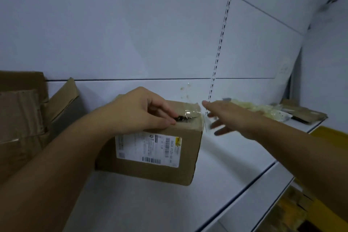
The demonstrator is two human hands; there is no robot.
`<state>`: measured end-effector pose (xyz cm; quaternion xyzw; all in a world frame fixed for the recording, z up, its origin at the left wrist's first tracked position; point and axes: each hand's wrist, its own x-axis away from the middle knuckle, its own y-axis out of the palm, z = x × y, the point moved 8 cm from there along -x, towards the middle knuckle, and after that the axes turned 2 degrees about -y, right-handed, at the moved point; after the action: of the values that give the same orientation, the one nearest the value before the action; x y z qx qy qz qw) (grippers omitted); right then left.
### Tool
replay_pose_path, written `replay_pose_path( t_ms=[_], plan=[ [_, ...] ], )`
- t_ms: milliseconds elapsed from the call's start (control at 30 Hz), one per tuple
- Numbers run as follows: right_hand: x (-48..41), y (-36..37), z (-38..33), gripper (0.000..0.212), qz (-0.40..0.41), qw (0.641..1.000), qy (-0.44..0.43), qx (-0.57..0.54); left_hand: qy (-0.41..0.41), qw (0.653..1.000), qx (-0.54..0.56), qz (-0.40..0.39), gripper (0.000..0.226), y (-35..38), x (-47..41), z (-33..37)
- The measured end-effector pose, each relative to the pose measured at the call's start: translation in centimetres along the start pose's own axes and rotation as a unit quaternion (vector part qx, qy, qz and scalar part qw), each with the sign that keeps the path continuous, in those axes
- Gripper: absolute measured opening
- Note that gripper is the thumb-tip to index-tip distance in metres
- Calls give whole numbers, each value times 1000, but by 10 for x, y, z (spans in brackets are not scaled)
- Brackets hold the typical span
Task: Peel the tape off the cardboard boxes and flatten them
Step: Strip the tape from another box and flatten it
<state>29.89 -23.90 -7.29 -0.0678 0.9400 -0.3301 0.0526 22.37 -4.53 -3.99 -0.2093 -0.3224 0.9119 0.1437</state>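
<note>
Gripping the cardboard box (160, 171) from above with my left hand (137, 111): fingers curled onto the top face, thumb along the front top edge. Fingertips are tucked at the top seam, and whether they pinch anything there is hidden. Right hand (231, 118) is spread, fingers straight, palm down, just right of the box's top right corner and holding nothing I can make out. It's motion-blurred, so finger detail is poor. Clear tape (190, 114) covers the right end of the top seam, and a loose strip (204, 124) hangs off that corner beside my right fingertips; can't tell if they touch. White shipping label (148, 149) on the front face has a barcode (151, 160) at its lower edge and a yellow logo (178, 140) top right; text is too small and soft to read. Box sits on the white shelf (226, 165), under my left hand and left of my right. Wad of clear tape (252, 108) lies at the back right, partly behind my right hand. Flat cardboard pieces (303, 114) lie far right. Open boxes (20, 115) are cut off at the left edge.
</note>
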Motion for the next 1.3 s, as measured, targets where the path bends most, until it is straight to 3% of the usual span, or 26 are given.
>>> replay_pose_path(
  t_ms=[67, 167, 267, 367, 433, 500, 600, 667, 833, 1000, 1167, 1300],
  plan=[
    [-4, 12, -2, 60, -40, 999, 12, -16, -4, 1000, -5, -12, 23, -1, 0, -1],
    [-7, 20, -27, 63, -49, 995, -83, 33, -10, 1000, -21, -16, 22, -1, -2, -2],
    [1, 29, -46, 86, -76, 986, -141, 42, -2, 999, -45, 30, 22, -2, -7, -1],
    [7, 25, -56, 97, -29, 967, -224, 118, -7, 983, -134, 127, 19, -8, -11, -2],
    [12, 18, -55, 97, 7, 959, -252, 129, -24, 971, -182, 150, 21, -9, -14, -7],
    [17, 14, -54, 87, 14, 954, -277, 112, -32, 966, -232, 111, 28, -2, -19, -13],
    [24, 15, -57, 28, 4, 939, -308, 155, -24, 963, -266, 34, 36, 14, -27, -18],
    [25, 10, -60, 13, 49, 924, -323, 198, -43, 956, -290, 15, 40, 17, -31, -23],
    [32, 13, -76, 24, 96, 905, -353, 219, -51, 950, -309, 4, 41, 19, -34, -24],
    [39, 10, -108, 36, 113, 876, -351, 311, -67, 946, -316, 12, 44, 16, -36, -28],
    [46, 27, -123, 39, 89, 840, -339, 415, -51, 947, -316, 30, 26, 17, -35, -21],
    [64, 27, -124, 34, 116, 815, -365, 434, -40, 944, -323, 49, 30, 15, -36, -20]
  ],
)
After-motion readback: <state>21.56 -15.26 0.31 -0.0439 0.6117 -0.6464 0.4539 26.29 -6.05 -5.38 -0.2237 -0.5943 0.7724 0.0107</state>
